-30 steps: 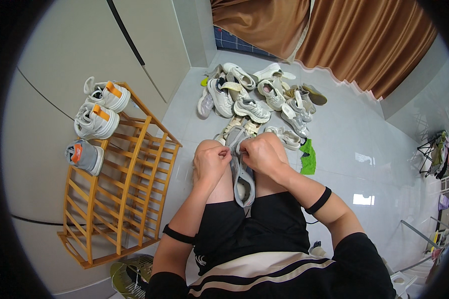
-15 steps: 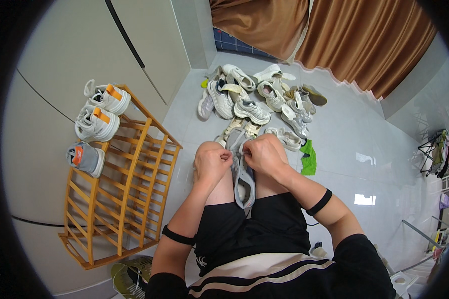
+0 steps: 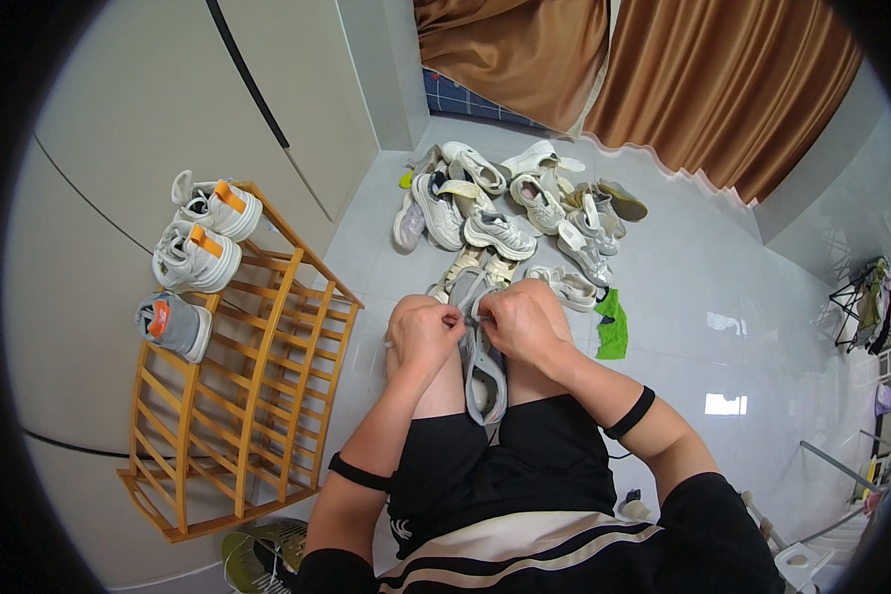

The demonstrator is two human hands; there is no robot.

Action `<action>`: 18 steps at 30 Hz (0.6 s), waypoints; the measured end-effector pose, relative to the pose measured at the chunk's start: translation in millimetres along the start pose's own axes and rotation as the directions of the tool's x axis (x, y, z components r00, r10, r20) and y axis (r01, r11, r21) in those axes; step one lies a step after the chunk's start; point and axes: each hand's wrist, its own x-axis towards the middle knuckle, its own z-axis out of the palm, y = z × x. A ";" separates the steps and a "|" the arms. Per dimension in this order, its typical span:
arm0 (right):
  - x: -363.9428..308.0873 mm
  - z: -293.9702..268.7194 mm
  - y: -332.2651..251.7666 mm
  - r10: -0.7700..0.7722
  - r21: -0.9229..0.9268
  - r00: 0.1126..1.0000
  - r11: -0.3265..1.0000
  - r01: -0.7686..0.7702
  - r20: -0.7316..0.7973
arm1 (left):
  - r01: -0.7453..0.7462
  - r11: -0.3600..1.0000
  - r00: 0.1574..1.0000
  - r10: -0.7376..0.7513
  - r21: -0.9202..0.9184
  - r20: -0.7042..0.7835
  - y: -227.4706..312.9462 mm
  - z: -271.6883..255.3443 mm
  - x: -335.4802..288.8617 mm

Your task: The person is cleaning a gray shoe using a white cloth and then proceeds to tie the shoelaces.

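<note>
A grey shoe [image 3: 484, 384] rests between my knees, its heel opening toward me and its toe pointing away. My left hand [image 3: 426, 335] is closed in a pinch at the left side of its lacing. From the right, my right hand [image 3: 521, 323] pinches at the other side, thumb and fingers together. Both seem to grip the thin pale shoelace, which the fingers largely hide. Past the knees lies a heap of white and grey shoes [image 3: 502, 234] on the floor.
On my left stands a slatted wooden rack [image 3: 267, 346] with white shoes [image 3: 196, 255] and a grey shoe [image 3: 171, 323] along its top. A green cloth [image 3: 612, 325] lies right of my knee. Brown curtains [image 3: 723, 89] hang behind the heap; a basket [image 3: 257, 549] sits lower left.
Both hands stay at the shoe's lacing, with the left wrist turned a little and raised. The whole view has shifted slightly; the shoes on the rack and floor stay put.
</note>
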 end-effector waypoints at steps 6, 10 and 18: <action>0.3 2.3 3.3 -0.014 -0.019 1.000 1.000 0.014 -0.006 | -0.076 0.990 0.986 0.056 0.121 0.155 0.0 -0.7 -1.7; 0.1 2.1 3.7 -0.004 -0.034 1.000 0.999 0.004 -0.002 | -0.133 0.978 0.988 0.117 0.161 0.105 -0.9 2.2 -3.7; -2.4 -0.5 5.1 0.053 0.044 0.997 0.998 -0.050 -0.057 | -0.283 0.943 0.958 0.285 0.177 0.012 9.3 -13.6 -2.4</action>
